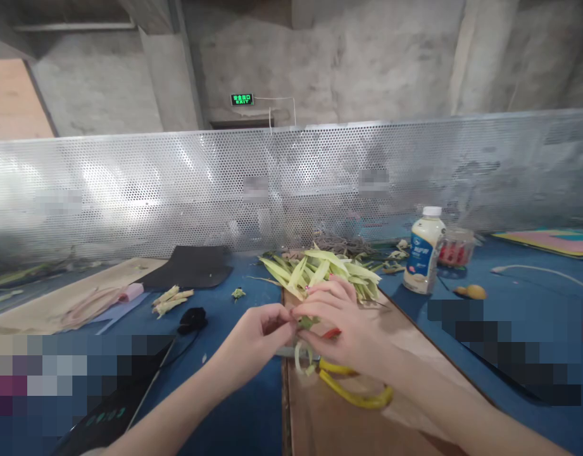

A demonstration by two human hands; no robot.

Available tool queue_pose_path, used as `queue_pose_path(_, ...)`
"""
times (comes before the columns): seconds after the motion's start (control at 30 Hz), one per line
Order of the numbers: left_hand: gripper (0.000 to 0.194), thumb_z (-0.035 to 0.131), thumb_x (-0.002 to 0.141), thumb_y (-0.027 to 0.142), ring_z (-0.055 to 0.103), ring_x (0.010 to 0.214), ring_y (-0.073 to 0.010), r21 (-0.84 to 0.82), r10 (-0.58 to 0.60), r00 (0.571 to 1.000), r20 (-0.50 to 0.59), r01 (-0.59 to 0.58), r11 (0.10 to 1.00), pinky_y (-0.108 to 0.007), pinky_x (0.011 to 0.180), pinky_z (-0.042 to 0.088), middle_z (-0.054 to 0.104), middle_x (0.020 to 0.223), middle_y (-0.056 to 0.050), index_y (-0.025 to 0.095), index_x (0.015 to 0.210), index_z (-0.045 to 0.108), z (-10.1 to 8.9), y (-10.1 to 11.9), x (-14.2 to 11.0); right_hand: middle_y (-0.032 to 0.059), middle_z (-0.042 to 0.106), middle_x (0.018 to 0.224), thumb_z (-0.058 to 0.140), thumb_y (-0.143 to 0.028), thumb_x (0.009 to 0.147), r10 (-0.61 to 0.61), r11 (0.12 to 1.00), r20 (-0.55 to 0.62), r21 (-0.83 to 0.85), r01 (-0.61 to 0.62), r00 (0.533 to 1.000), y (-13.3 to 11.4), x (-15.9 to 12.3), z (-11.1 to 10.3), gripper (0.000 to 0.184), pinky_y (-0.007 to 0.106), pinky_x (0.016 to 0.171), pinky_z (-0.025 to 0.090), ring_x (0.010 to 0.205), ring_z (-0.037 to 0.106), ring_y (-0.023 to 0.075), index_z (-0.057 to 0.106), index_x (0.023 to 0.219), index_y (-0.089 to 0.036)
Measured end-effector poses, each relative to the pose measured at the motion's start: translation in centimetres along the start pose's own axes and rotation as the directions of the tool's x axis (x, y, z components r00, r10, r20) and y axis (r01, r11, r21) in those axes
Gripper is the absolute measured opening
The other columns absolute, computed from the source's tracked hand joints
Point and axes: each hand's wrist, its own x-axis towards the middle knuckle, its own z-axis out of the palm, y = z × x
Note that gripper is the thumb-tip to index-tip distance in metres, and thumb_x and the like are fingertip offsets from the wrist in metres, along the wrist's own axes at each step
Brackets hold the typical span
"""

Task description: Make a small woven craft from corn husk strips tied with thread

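My left hand [256, 335] and my right hand [341, 323] meet above the near end of a brown board [414, 354]. Both are closed in a pinch on one small green leaf piece [304, 323] held between them. A thin pale green strip [298, 358] curls down from it. Just below the hands lie yellow-handled scissors [352, 392] on the board. Behind the hands sits a heap of long green and yellow leaf strips [324, 272].
A white bottle with a blue label [424, 250] and a small clear tub [457, 246] stand at the right. A black mat [191, 266], several short leaf bits [170, 301] and a pink item [101, 301] lie at the left. A perforated metal screen [177, 183] closes the table's back.
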Motion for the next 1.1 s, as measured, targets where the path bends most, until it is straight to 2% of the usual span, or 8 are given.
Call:
queue_pose_path(0.2, 0.013, 0.052, 0.071, 0.027, 0.038, 0.049, -0.0074, -0.012, -0.089, 0.996, 0.005, 0.089, 0.996, -0.019, 0.046, 0.029, 0.047, 0.056, 0.005, 0.016, 0.066, 0.053, -0.4, -0.1, 0.0, 0.0, 0.06, 0.074, 0.057, -0.026, 0.076, 0.065, 0.998, 0.072, 0.018, -0.067, 0.995, -0.4, 0.1, 0.0, 0.006, 0.039, 0.085, 0.032, 0.081, 0.05, 0.0169, 0.058, 0.081, -0.023)
queue_pose_path(0.4, 0.011, 0.053, 0.071, 0.025, 0.035, 0.045, -0.006, -0.012, -0.055, 0.998, 0.019, 0.056, 0.998, -0.019, 0.044, 0.026, 0.05, 0.056, 0.005, 0.015, 0.066, 0.055, -0.5, -0.6, 0.5, -0.0006, 0.061, 0.074, 0.055, -0.018, 0.075, 0.065, 0.997, 0.025, 0.047, -0.066, 0.998, -0.3, -0.2, 0.3, 0.004, 0.036, 0.081, 0.035, 0.074, 0.052, 0.0138, 0.056, 0.079, -0.02)
queue_pose_path(0.6, 0.012, 0.052, 0.074, 0.025, 0.033, 0.044, -0.0049, 0.024, -0.035, 0.998, 0.048, 0.034, 0.999, -0.018, 0.042, 0.022, 0.048, 0.055, 0.005, 0.015, 0.066, 0.055, -0.8, -0.5, 0.6, 0.0017, 0.057, 0.074, 0.054, -0.015, 0.072, 0.104, 0.989, 0.001, 0.104, -0.103, 0.995, -0.3, -0.6, 0.5, 0.007, 0.027, 0.064, 0.043, 0.073, 0.053, 0.0137, 0.055, 0.078, -0.018)
queue_pose_path(0.77, 0.012, 0.051, 0.073, 0.025, 0.035, 0.044, -0.0056, 0.039, -0.034, 0.998, 0.056, 0.032, 0.999, -0.018, 0.042, 0.024, 0.049, 0.055, 0.005, 0.016, 0.066, 0.054, -1.0, -0.2, 0.4, 0.0019, 0.055, 0.074, 0.052, -0.014, 0.072, 0.153, 0.976, 0.007, 0.154, -0.152, 0.988, 0.0, -0.8, 0.6, 0.008, 0.021, 0.054, 0.042, 0.069, 0.053, 0.0124, 0.055, 0.078, -0.018)
queue_pose_path(0.93, 0.013, 0.052, 0.073, 0.027, 0.04, 0.045, -0.0068, 0.034, -0.033, 0.998, 0.045, 0.031, 0.999, -0.018, 0.044, 0.027, 0.053, 0.056, 0.005, 0.016, 0.066, 0.055, -1.3, -0.8, 0.6, -0.0003, 0.054, 0.073, 0.053, -0.019, 0.074, 0.21, 0.96, 0.102, 0.166, -0.225, 0.972, 0.0, -0.8, 0.2, 0.009, 0.021, 0.049, 0.038, 0.054, 0.046, 0.0082, 0.054, 0.083, -0.018)
queue_pose_path(1.03, 0.013, 0.052, 0.074, 0.028, 0.046, 0.053, -0.0087, 0.02, -0.024, 0.998, 0.06, 0.023, 1.0, -0.019, 0.046, 0.029, 0.057, 0.061, 0.002, 0.016, 0.07, 0.057, -1.3, -0.9, 0.7, -0.001, 0.054, 0.074, 0.052, -0.023, 0.077, 0.255, 0.928, 0.214, 0.22, -0.301, 0.943, -0.4, -0.9, -0.3, 0.022, 0.021, 0.047, 0.038, 0.053, 0.045, 0.0085, 0.049, 0.099, -0.021)
queue_pose_path(1.1, 0.013, 0.052, 0.075, 0.027, 0.05, 0.058, -0.0099, 0.0, -0.013, 0.997, 0.081, 0.013, 1.0, -0.018, 0.047, 0.03, 0.06, 0.066, 0.0, 0.015, 0.074, 0.057, -1.2, -0.9, 0.7, 0.0001, 0.055, 0.078, 0.049, -0.021, 0.079, 0.244, 0.912, 0.249, 0.271, -0.309, 0.937, -0.6, -0.9, -0.6, 0.024, 0.021, 0.05, 0.041, 0.057, 0.048, 0.0091, 0.046, 0.103, -0.021)
